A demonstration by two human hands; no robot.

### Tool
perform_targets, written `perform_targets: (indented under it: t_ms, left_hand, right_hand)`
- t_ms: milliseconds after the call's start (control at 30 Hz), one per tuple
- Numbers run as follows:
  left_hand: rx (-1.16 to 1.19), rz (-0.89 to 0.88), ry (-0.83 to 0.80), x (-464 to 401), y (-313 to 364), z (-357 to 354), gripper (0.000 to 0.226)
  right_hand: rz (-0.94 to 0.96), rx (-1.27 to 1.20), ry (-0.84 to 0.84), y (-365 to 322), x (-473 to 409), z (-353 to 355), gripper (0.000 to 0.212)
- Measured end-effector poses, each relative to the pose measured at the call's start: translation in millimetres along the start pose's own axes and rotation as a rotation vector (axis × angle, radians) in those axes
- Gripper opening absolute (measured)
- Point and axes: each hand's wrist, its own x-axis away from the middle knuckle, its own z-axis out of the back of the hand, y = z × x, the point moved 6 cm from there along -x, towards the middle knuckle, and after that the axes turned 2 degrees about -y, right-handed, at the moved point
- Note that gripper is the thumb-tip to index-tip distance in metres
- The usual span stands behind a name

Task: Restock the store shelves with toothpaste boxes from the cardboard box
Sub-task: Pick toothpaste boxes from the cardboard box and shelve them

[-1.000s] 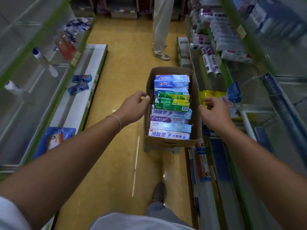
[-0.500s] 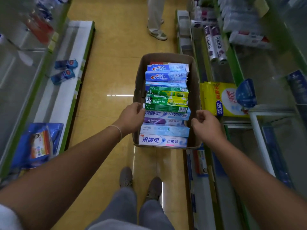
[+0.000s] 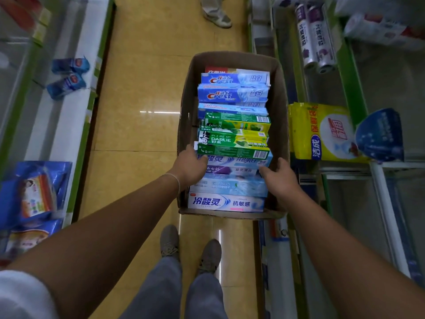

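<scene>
Left hand point(image 3: 189, 165) and right hand point(image 3: 279, 177) reach into the full brown cardboard box point(image 3: 279, 88), fingers hidden among toothpaste boxes point(image 3: 232, 139); grip unclear. Restocking barely begun; shelf at 3 o'clock point(image 3: 358, 199) awaits.

Cardboard box point(image 3: 279, 93): on the aisle floor point(image 3: 142, 88), between shelving left and right. Toothpaste boxes point(image 3: 232, 139): stacked in it, crosswise. Left hand point(image 3: 188, 166) fingers point(image 3: 202, 158): inside the box's left wall, at the stack's left ends. Right hand point(image 3: 281, 178) fingers point(image 3: 264, 170): at the right ends. Bagged packet point(image 3: 322, 132): on the shelf right of the right fingers.
</scene>
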Motion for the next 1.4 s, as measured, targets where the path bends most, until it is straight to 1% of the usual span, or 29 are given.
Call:
perform_targets:
  t_ms: [33, 67, 133, 167, 267, 367, 400, 500, 567, 600, 667, 733, 833, 933, 1067, 1267, 1400]
  left_hand:
    - [0.020, 0.023, -0.013, -3, -3, -1, 0.044]
    - [0.041, 0.040, -0.025, -6, -5, -2, 0.048]
    - [0.090, 0.059, -0.039, -9, -9, -4, 0.048]
    - [0.107, 0.060, -0.041, -9, -9, -4, 0.045]
    - [0.144, 0.063, -0.028, -10, -8, -6, 0.039]
    - [0.164, 0.086, 0.010, -11, -7, -6, 0.036]
    - [0.159, 0.086, 0.024, -11, -7, -5, 0.036]
    - [0.148, 0.073, 0.059, -9, -2, -1, 0.036]
    - [0.145, 0.065, 0.076, -7, -1, 2, 0.035]
    - [0.151, 0.067, 0.083, -5, -1, 4, 0.034]
    - [0.173, 0.083, 0.085, 0, -2, 6, 0.031]
    - [0.181, 0.102, 0.074, 7, -4, 7, 0.029]
    - [0.155, 0.102, 0.076, 19, -8, 10, 0.025]
    - [0.133, 0.106, 0.089, 31, -15, 11, 0.022]
    - [0.106, 0.096, 0.088, 50, -13, 10, 0.023]
    - [0.102, 0.015, 0.163, 76, 12, 29, 0.025]
    - [0.154, -0.100, 0.223, 103, 44, 49, 0.025]
  right_hand:
    - [-0.007, -0.016, 0.004, 5, -6, -2, 0.085]
    - [-0.007, -0.039, 0.005, 6, -10, -4, 0.087]
    - [0.000, -0.088, -0.010, 9, -16, -9, 0.073]
    - [0.009, -0.110, -0.015, 6, -16, -11, 0.070]
    - [0.032, -0.143, 0.000, 6, -21, -14, 0.087]
    - [0.027, -0.115, 0.035, 6, -24, -13, 0.094]
    - [0.029, -0.104, 0.059, 4, -24, -11, 0.089]
    - [0.084, -0.112, 0.141, 2, -24, -5, 0.042]
    - [0.093, -0.145, 0.185, 2, -19, -3, 0.029]
    - [0.085, -0.160, 0.204, 2, -17, -2, 0.027]
    - [0.064, -0.180, 0.237, 5, -13, 0, 0.031]
    - [0.034, -0.158, 0.269, 8, -7, 3, 0.038]
    - [0.044, -0.113, 0.296, 12, 2, 8, 0.037]
    - [0.045, -0.122, 0.295, 18, 16, 10, 0.033]
    - [0.024, -0.226, 0.277, 25, 37, 10, 0.029]
    - [-0.006, -0.502, 0.134, 12, 52, 26, 0.022]
    - [0.054, -0.617, 0.039, -12, 66, 45, 0.025]
